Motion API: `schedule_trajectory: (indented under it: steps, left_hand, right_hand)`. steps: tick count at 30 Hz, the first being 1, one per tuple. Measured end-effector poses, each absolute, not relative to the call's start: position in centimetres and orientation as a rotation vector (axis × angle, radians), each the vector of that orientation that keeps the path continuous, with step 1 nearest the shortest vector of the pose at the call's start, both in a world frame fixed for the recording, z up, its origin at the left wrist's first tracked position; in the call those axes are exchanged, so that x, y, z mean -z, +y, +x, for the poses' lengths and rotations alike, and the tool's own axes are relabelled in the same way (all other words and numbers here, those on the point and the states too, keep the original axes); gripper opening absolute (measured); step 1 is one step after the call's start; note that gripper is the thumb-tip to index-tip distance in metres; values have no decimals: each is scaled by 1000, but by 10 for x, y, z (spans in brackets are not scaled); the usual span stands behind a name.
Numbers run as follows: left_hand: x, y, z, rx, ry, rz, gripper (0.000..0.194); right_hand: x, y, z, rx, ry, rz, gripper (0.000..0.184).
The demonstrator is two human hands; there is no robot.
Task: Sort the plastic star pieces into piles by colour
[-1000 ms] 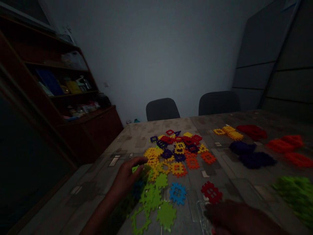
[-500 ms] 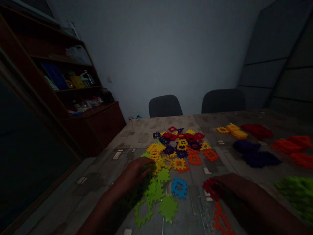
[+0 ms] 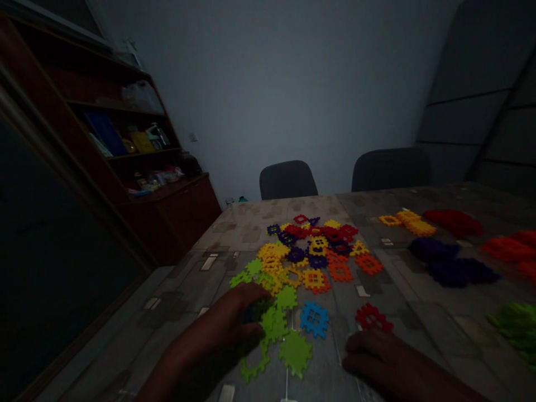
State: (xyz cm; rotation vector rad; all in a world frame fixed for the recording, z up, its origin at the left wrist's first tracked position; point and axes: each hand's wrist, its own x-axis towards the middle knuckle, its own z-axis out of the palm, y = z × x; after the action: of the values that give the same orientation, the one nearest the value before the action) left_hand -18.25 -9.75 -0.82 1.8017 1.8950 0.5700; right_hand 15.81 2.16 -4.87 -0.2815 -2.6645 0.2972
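My left hand (image 3: 228, 329) curls over a cluster of lime-green toothed plastic pieces (image 3: 293, 352) near the table's front, fingers and thumb closed on one of them. My right hand (image 3: 371, 357) rests on the table with fingers curled under, just in front of a red square piece (image 3: 372, 317); what it holds, if anything, is hidden. A blue square piece (image 3: 314, 318) lies between the hands. Beyond them spreads a mixed heap (image 3: 314, 251) of yellow, orange, red and purple pieces.
Piles sorted by colour lie at the right: yellow (image 3: 408, 220), red (image 3: 454, 220), purple (image 3: 452, 265), orange (image 3: 508, 248), green (image 3: 517, 326). Two dark chairs (image 3: 287, 178) stand behind the patterned table (image 3: 251, 226). A wooden shelf unit (image 3: 138, 151) stands at left. The room is dim.
My right hand reached forward over the red piece, then drew back toward me, leaving it on the table. My left hand slid nearer and closed over the green pieces.
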Motion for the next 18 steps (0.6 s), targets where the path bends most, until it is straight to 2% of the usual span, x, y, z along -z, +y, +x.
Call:
schedule_trajectory:
  steps: [5,12,18]
  left_hand:
    - [10,-106,-177,-574,1914,1831,41]
    - [10,-110,-173,-491,1883,1828,64]
    - [8,-96,-152,-244,1971,1880,64]
  right_hand:
    - [87,47,151,-113,-2736,-317,37]
    - [108,18,121,246,-2578,108,34]
    - [113,9,108,421,-2557,185,34]
